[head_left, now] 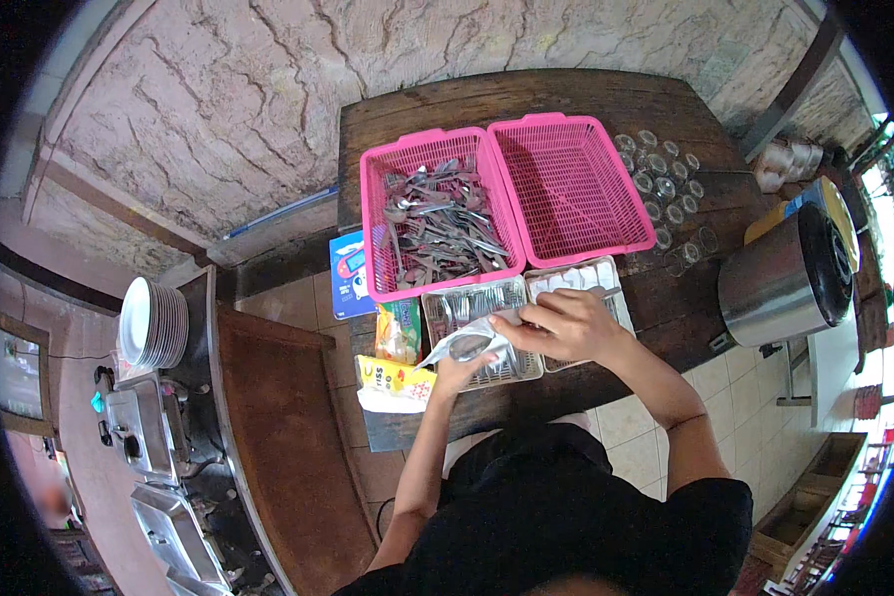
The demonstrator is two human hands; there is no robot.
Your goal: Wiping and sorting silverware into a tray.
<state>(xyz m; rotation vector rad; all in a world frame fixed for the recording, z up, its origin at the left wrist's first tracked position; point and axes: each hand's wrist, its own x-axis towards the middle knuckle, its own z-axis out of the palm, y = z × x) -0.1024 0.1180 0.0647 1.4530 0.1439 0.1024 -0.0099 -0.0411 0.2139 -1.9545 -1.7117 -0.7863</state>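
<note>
A stack of round white plates (152, 323) stood far to the left of the dark wooden table (526, 99), beside some metal trays (144, 427) on a lower counter. Against the table's left edge leaned a blue printed card (350, 275), and below it, on the table's near left corner, lay a green and yellow snack packet (398, 332) and a flat yellow packet (392, 377) resting on white paper.

At the middle of the table sat a pink plastic mesh basket (437, 214) heaped with steel spoons and forks (442, 228). Touching its right side was a second pink plastic mesh basket (572, 184), with no cutlery in it. Just in front of the two baskets, toward the table's near edge, stood two shallow clear plastic trays: the left tray (482, 333) held sorted cutlery, and the right tray (601, 283) lay partly under a hand.

The left hand (460, 372) was closed around the handle of a steel spoon (470, 346), whose bowl lay over the left tray wrapped in a white cloth or tissue (457, 343). The right hand (564, 326) pinched that cloth against the spoon, fingers curled, above the seam between the two trays.

On the table's far right side stood a cluster of small clear drinking glasses (666, 189). Past the table's right edge was a large round stainless steel pot with a dark lid (790, 278).
</note>
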